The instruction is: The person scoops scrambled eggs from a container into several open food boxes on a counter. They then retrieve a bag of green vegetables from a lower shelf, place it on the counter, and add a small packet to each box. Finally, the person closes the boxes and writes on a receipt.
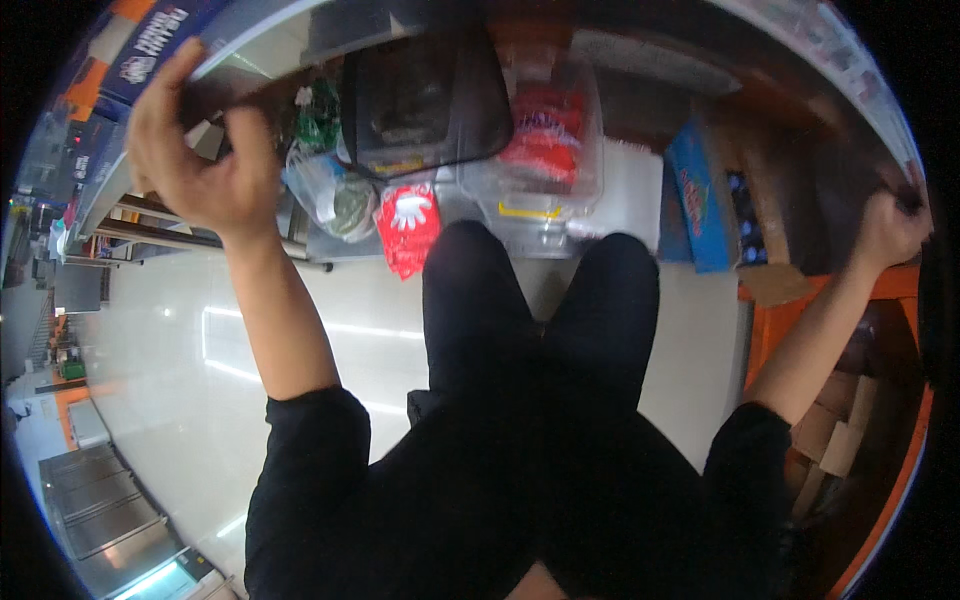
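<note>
My left hand [205, 170] is raised at the upper left, just in front of the counter's edge. Its fingers and thumb are apart, and I see nothing in it. My right hand [892, 232] is at the far right by the other end of the counter, with its fingers curled closed. A small dark patch shows at the fingers; what they hold, if anything, I cannot make out. Between my arms, low under the counter, are a clear plastic bin [597, 150] with red packets [545, 135], a dark-rimmed container [425, 100] and a red packet with a white glove picture [408, 228].
A clear bag with something green [345, 205] lies beside the glove packet. To the right stand a blue box [697, 195] and an open cardboard box [765, 215] with dark round items. An orange-framed compartment [765, 340] holds cardboard pieces. Pale floor [180, 340] spreads left of my knees.
</note>
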A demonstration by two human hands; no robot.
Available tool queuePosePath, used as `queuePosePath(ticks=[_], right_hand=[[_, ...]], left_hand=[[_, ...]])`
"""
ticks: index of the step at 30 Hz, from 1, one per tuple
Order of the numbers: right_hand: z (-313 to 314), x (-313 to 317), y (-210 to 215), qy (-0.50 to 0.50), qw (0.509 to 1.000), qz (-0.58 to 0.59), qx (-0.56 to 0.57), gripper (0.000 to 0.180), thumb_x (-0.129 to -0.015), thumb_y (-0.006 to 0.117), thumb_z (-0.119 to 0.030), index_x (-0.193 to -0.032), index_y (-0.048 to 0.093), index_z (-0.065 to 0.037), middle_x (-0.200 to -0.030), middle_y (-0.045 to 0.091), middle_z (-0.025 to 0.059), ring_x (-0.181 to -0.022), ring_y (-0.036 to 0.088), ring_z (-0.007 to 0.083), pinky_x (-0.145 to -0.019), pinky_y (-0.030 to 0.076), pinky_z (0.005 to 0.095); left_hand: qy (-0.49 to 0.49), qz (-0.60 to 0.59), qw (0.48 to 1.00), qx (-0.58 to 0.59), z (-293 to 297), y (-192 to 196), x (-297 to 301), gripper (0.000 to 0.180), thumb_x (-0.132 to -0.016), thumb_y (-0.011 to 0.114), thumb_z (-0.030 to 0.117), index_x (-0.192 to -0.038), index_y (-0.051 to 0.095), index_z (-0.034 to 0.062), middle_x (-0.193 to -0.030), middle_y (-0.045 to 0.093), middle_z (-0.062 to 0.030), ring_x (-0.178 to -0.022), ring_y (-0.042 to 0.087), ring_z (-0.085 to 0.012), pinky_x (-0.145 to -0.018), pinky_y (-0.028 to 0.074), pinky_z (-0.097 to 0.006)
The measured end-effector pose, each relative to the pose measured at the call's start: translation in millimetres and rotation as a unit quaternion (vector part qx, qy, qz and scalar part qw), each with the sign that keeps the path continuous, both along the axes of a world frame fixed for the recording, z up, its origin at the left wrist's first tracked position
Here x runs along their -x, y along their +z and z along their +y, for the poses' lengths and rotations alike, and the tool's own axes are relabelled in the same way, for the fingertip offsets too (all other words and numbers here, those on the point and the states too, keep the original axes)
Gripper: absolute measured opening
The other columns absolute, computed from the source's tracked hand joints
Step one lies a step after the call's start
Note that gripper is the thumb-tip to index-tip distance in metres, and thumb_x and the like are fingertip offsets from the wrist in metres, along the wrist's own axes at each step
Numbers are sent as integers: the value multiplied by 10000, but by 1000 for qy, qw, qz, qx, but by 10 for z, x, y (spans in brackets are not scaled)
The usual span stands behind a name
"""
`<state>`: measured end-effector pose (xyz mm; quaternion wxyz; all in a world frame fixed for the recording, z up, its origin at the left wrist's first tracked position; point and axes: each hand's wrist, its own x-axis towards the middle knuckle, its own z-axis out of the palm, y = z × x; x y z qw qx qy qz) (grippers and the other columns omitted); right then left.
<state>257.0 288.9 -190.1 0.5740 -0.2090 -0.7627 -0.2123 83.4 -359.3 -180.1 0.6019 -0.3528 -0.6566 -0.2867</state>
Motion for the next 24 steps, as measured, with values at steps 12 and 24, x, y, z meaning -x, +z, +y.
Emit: queuePosePath(ticks=[12,24], right_hand=[[-1182,292,-24,165,977,132,-2,667,-697,804,-133,-1282,493,-47,-1226,480,163,-1147,479,334,-1016,390,426],[-1206,235,38,218,966,139,-15,655,-697,752,-62,-1283,465,-10,-1242,471,145,-1211,446,311,-1083,310,413]], left_hand=[[-289,-673,331,-596,103,-3450,-117,749,-977,508,489,-1488,259,2,-1423,423,-203,-1348,406,-335,-1129,295,-452],[-322,-477,389,-720,378,-3426,1180,920,-874,135,841,-1267,540,114,-1108,589,-127,-967,555,-305,-938,466,-518]])
